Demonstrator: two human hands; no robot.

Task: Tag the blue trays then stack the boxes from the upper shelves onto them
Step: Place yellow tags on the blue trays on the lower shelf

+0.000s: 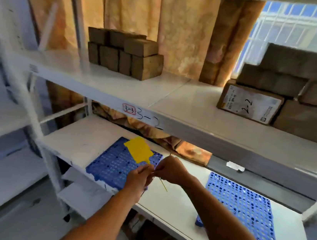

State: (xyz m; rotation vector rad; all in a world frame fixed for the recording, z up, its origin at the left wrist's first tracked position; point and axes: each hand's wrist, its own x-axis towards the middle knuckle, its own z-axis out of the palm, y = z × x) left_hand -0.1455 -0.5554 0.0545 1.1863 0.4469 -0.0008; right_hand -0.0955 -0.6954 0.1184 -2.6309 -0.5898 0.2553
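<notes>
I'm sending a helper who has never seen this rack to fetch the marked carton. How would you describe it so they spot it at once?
Look at the white metal shelf directly above the level with the blue perforated trays. At its right end sits a pile of plain brown cardboard boxes. The one wanted is the brown carton with the white label at the pile's lower left front; only it shows a label, handwritten "2-2".

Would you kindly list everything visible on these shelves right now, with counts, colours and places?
Perforated blue plastic trays: two, left tray and right tray, on the lower shelf.
Yellow plastic tag with thin tie: one, held over the left tray's right edge.
Brown cardboard boxes: small stack upper shelf left; larger stack upper shelf right.
White metal shelving: marked "3-2".
Orange curtain: behind.
Hands: left hand, right hand, both pinching the tag's tie.
</notes>
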